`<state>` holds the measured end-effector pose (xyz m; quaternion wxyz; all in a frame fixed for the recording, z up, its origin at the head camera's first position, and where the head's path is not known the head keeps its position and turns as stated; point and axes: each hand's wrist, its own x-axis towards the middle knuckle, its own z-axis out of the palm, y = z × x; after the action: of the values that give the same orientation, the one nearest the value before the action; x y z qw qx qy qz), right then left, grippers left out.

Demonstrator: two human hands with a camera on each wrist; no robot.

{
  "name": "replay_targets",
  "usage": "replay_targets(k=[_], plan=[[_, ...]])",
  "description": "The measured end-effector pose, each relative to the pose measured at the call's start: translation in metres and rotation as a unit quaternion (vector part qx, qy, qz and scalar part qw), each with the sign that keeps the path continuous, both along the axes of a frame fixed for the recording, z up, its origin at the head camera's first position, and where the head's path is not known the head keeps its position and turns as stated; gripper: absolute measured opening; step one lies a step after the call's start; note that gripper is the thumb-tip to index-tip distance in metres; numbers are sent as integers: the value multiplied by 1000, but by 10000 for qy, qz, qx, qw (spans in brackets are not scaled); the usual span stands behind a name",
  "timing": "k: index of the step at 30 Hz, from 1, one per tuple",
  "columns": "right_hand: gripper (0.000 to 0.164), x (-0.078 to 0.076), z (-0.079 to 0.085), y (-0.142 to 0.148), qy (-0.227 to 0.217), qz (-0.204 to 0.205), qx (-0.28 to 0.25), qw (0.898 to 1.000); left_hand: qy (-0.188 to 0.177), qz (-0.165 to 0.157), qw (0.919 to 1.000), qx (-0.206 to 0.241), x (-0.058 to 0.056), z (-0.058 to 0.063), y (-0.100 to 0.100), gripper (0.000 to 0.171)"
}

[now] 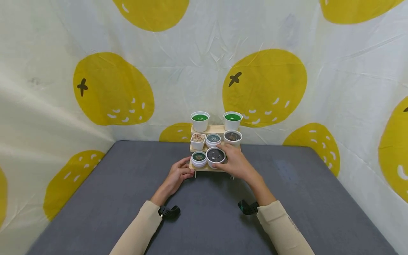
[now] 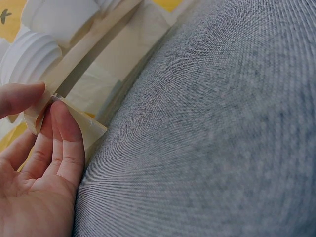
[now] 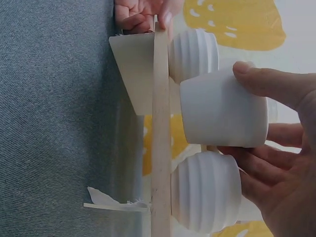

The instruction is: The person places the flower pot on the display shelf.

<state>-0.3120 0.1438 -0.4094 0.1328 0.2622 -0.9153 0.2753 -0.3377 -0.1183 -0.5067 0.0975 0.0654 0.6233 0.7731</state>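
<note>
My right hand (image 1: 237,161) grips a white cup (image 1: 215,156) with dark grey contents, thumb on one side and fingers on the other. In the right wrist view a narrow gap shows between this cup (image 3: 222,111) and the step's board (image 3: 160,138). My left hand (image 1: 175,176) pinches the left end of the small wooden tiered stand (image 1: 216,129), thumb on top and fingers under the board (image 2: 81,57). Left of the gripped cup sits a ribbed white jar (image 1: 199,159) with dark green contents. Another ribbed jar (image 3: 207,192), hidden by my hand in the head view, stands on its right.
The middle step bears a square cup (image 1: 198,139) of beige bits, a grey-blue jar (image 1: 213,139) and a brown-grey cup (image 1: 232,136). Two cups with green contents, left (image 1: 200,120) and right (image 1: 232,120), stand on top. A patterned curtain (image 1: 191,81) hangs behind the grey table (image 1: 134,163).
</note>
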Motion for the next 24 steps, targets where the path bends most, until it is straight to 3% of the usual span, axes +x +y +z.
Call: replay_targets(k=[8,18,24], plan=[[70,0,-2,-4,-43,-17,-214,9998,41,-12,10000,42,-4,0,-1,68],[69,4,-4,-4,32,-232,251,9994,-48,19,10000,6,-1,-3,0,68],[67,5,-4,-5,71,-395,260,9989,62,4,10000,-48,-1,-4,1,69]])
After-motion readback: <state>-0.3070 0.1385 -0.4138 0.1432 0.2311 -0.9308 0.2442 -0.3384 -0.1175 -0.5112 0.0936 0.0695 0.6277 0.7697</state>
